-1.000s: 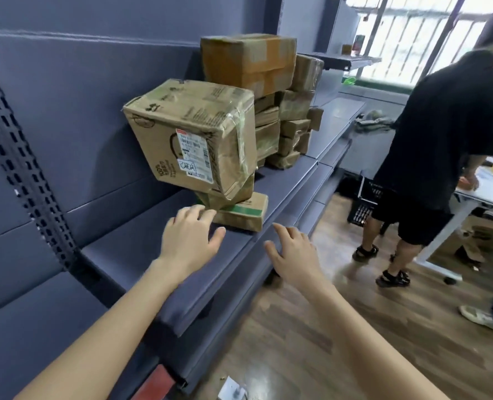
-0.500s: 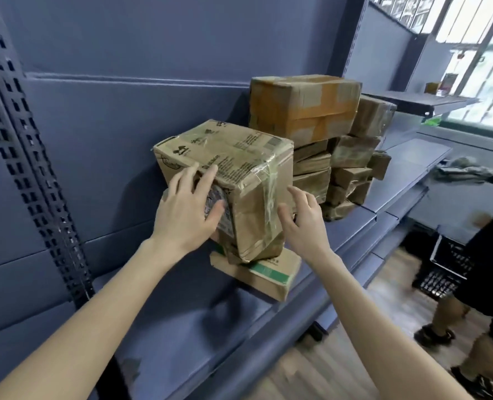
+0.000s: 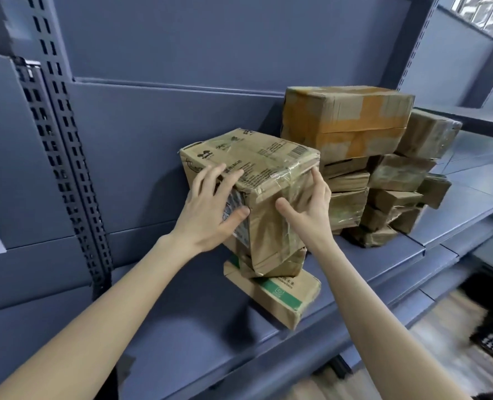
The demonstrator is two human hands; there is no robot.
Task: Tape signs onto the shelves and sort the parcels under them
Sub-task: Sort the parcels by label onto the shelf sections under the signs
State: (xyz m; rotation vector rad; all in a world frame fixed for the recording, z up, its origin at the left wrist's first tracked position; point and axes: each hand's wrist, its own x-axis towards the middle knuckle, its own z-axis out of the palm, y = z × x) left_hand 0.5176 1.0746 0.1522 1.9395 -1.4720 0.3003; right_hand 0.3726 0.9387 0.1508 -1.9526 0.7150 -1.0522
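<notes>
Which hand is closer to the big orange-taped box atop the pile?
Right. The right hand grips the tilted parcel below-left of the orange-taped box; the left hand holds the parcel's left face.

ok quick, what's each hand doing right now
Left hand: holding the taped parcel by its left side.
Right hand: holding the same parcel by its right side.

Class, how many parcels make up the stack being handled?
3: taped box on top; crumpled parcel beneath it; green-striped carton at the bottom. More may be hidden.

Creased cardboard parcel (image 3: 257, 180) under glossy clear tape, matt grey metal shelf (image 3: 199, 336), wood-look floor (image 3: 441, 356)
</notes>
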